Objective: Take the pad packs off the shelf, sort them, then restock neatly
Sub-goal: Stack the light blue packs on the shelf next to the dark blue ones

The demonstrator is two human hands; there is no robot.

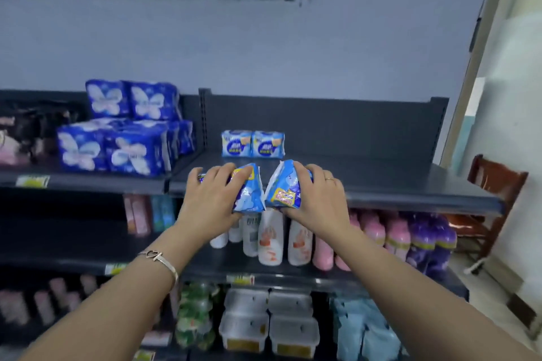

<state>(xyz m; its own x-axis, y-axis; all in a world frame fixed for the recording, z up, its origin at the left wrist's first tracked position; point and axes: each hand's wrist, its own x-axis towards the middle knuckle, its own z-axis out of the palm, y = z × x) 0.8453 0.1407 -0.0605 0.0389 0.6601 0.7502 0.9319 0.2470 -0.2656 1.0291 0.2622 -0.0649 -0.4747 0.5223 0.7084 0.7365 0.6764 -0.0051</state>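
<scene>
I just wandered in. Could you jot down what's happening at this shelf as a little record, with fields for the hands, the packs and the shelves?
left hand: grips a blue pad pack at the front edge of the top shelf
right hand: grips a second blue pad pack, tilted toward the first
held packs: lower corners close together; touching or not, cannot tell
back of top shelf: two light-blue packs standing side by side
left bay: dark blue packs, stacked
shelf below: white, pink and purple bottles

Two packs point(252, 143) behind held packs point(265, 187) — on shelf point(381, 182).
</scene>
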